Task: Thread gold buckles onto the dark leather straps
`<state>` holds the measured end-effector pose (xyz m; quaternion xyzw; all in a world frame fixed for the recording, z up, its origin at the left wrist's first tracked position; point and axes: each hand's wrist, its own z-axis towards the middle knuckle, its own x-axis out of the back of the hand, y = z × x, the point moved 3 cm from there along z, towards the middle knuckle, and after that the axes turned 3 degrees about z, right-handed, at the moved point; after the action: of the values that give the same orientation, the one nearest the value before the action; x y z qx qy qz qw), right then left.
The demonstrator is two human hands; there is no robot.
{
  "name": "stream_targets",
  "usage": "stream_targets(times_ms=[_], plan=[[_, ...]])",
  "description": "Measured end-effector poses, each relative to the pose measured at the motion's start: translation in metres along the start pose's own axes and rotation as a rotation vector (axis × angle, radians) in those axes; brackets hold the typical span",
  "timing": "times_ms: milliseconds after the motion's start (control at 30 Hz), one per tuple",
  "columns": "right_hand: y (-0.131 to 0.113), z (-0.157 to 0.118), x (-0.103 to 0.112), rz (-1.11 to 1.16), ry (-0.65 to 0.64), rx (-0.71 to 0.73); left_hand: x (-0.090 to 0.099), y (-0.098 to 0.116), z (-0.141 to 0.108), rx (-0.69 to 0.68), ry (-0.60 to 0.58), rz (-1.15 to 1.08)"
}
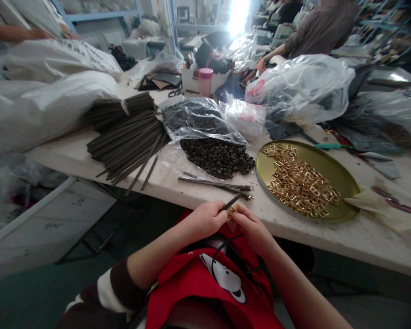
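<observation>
Close together at the table's front edge, both hands are closed on small work. My left hand [209,220] pinches a dark strap [231,202] whose end points up and to the right. Between the fingertips of my right hand [249,225] is a gold buckle [230,213], touching or very near the strap; fingers hide how the two meet. Just beyond lie a few straps with gold buckles [222,184] on their ends. Behind them is a heap of small black loops [219,159], partly under clear plastic. Many loose gold buckles [301,183] fill the middle of a round gold tray [350,192] on the right.
A thick bundle of dark straps [126,141] lies left on the white table [192,194]. White sacks [55,105] stand beyond it. A pink-lidded jar [205,82], a clear plastic bag [304,87] and a teal-handled tool [329,146] sit farther back. Two other people work across the table.
</observation>
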<state>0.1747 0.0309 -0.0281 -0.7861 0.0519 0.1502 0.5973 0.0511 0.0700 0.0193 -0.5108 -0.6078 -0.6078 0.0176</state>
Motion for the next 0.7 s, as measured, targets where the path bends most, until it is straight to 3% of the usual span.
stream_targets(times_ms=[300,500,700], plan=[[-0.003,0.003,-0.004,-0.09,0.089,0.046,-0.002,-0.003,0.003,-0.069,-0.046,0.086],[-0.019,0.002,-0.002,-0.062,-0.049,-0.055,0.006,-0.003,0.006,-0.046,-0.055,0.065],[-0.013,0.001,-0.001,0.03,-0.001,-0.091,0.003,-0.003,0.007,-0.07,0.007,0.104]])
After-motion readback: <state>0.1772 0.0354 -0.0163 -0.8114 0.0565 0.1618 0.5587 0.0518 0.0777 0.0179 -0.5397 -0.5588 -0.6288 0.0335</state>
